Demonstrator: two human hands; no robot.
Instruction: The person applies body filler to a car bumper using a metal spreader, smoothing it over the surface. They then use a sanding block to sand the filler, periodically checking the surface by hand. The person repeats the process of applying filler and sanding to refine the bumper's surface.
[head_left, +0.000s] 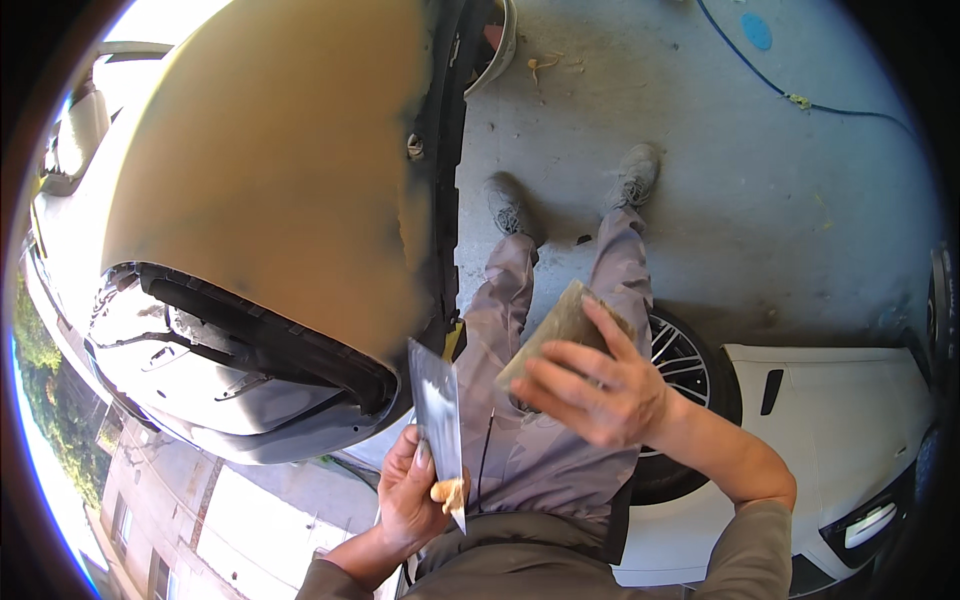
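Observation:
My left hand (408,490) grips a flat metal spreader (437,400) upright, with a lump of beige putty (448,492) on its lower part. My right hand (610,390) is wrapped over a dull olive-tan rectangular slab (550,335), possibly a pad or plate, just right of the spreader and above my legs. At upper left a large curved car panel (260,160) is coated in tan filler, with dark patches along its right edge and a black-trimmed opening (260,340) at its lower end.
A white car part (830,410) and a black wheel (700,420) lie at right behind me. A bucket (495,60) stands beside the panel's top. A dark hose (750,75) crosses the grey floor (730,220). My shoes (630,170) are between panel and hose.

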